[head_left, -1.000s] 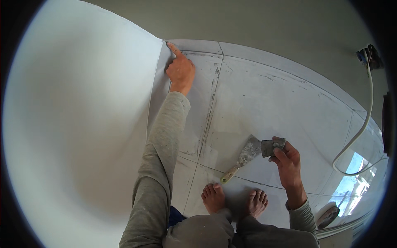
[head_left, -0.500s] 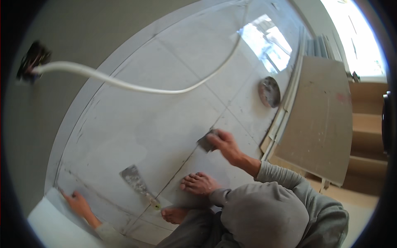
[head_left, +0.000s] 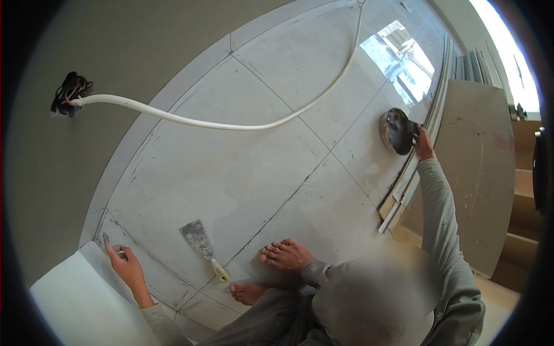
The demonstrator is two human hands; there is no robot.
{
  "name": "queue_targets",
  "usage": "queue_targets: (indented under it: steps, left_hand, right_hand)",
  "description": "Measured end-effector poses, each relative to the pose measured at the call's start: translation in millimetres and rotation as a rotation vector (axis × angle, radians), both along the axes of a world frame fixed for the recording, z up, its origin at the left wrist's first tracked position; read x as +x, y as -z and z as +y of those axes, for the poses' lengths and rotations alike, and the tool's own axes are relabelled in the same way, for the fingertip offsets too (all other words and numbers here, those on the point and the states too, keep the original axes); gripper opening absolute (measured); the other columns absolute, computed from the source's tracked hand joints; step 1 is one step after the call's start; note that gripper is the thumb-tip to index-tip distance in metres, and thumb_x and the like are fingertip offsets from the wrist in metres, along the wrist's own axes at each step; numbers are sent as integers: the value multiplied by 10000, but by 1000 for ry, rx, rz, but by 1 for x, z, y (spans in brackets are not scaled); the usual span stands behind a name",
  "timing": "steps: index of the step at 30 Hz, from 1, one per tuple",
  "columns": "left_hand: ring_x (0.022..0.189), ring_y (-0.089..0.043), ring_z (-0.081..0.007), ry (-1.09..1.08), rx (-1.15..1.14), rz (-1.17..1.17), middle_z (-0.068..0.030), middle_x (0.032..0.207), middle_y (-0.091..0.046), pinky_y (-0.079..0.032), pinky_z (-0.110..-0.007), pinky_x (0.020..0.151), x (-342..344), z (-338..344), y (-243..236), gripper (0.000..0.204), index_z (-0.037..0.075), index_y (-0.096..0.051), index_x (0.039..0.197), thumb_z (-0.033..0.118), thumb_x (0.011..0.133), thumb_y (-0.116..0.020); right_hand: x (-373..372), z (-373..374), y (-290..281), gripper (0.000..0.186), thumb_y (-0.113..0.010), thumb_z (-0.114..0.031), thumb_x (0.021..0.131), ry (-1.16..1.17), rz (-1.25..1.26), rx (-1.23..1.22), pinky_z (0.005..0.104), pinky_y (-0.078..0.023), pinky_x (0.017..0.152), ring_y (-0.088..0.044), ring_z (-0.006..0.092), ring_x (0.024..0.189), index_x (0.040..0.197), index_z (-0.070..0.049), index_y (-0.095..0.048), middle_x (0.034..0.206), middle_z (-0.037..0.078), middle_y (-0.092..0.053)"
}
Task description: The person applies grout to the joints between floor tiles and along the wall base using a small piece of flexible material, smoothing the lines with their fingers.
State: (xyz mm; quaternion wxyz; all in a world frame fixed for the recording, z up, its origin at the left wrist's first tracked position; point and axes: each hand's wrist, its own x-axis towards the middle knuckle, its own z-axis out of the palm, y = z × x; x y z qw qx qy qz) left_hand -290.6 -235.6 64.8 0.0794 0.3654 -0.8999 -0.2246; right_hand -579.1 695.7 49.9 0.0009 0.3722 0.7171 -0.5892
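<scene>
My right hand (head_left: pixel 425 144) reaches out to the far right and grips a dark, flat scraper (head_left: pixel 413 129), which dips over the rim of a round bowl (head_left: pixel 385 138) of grey paste. On the left, my left hand (head_left: pixel 127 271) is near the floor corner by the wall, its index finger stretched out with a grey-smeared tip and the other fingers partly curled. I see nothing held in it. A putty knife (head_left: pixel 199 237) with a smeared blade and pale handle lies on the tiles between my hands, beside a dark joint line (head_left: pixel 277 212).
A white cable (head_left: pixel 231 124) runs from an open wall box (head_left: pixel 72 95) across the pale tiled floor (head_left: pixel 242 167). Long strips (head_left: pixel 412 173) and a large board (head_left: pixel 470 173) line the right side. My bare feet (head_left: pixel 287 255) stand near the putty knife. A white block-like surface (head_left: pixel 75 294) stands lower left.
My right hand has moved from the middle joint line far right to the bowl, still holding the scraper. The left hand's index finger now points out more clearly. The view has shifted slightly.
</scene>
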Motion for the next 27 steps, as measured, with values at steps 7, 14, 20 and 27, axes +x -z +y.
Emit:
queue_targets:
  steps: [7,14,20,27]
  left_hand:
    - [647,-490,-122,233,139,165,-43,880,-566,-441,-263,603,-27,97,-40,650,50,-418,1534,-38,900,-535]
    - [675,-518,-106,565,398,119,-43,885,-593,-467,-264,627,-56,205,-30,588,7,-477,1478,-19,898,-577]
    - [692,-584,-183,778,406,67,-76,900,-610,-504,-319,632,-71,246,-27,541,21,-531,1420,11,885,-608]
    - [877,-632,-274,892,315,60,-89,939,-639,-520,-400,774,-72,263,-6,526,39,-531,1412,53,894,-620]
  right_hand:
    - [27,-123,7,235,-514,-276,1064,-199,102,-202,404,-507,913,-613,158,1073,1228,-130,-597,1142,3,-668]
    - [56,-270,26,245,-510,-223,1070,-278,174,-463,422,-529,971,-644,186,1102,1249,-72,-583,1220,66,-675]
    - [83,-301,13,247,-527,-255,1068,-279,101,-542,341,-527,889,-651,140,1032,1222,-81,-610,1167,32,-685]
    - [142,-286,5,256,-602,-269,1038,-325,17,-248,283,-539,794,-654,98,962,1159,-52,-664,1068,15,-714]
